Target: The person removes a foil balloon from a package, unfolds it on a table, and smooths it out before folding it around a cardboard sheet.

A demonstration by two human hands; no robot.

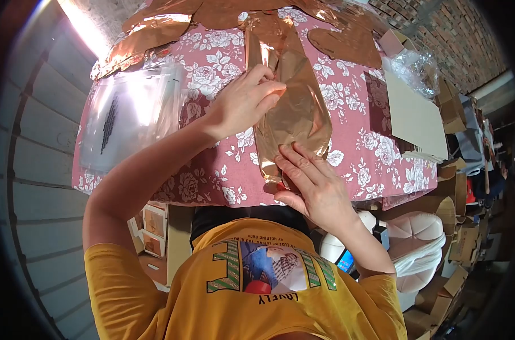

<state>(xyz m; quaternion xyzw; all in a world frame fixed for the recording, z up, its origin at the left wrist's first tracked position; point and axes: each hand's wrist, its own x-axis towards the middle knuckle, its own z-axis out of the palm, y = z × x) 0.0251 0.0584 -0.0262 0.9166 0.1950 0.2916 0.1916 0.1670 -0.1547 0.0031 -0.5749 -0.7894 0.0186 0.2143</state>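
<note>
Foil (294, 113) lies lengthwise on the desk (354, 170), left hand (240, 105) half-curled over its left side, hold unclear, right hand (314, 184) open across its near end; I'd press lightly, evenly, to avoid creases.

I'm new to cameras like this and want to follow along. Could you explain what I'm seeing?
There's no machine: someone is working with bare hands. The only picture comes from a camera on their head, facing forward and down, so their yellow shirt shows below. On the flowered cloth lie clear plastic sleeves at left, pale boards at right and coppery pieces farther back. The right hand lies over a long coppery sheet; the left hand touches it with bent fingers, though whether it pinches is unclear.
</note>
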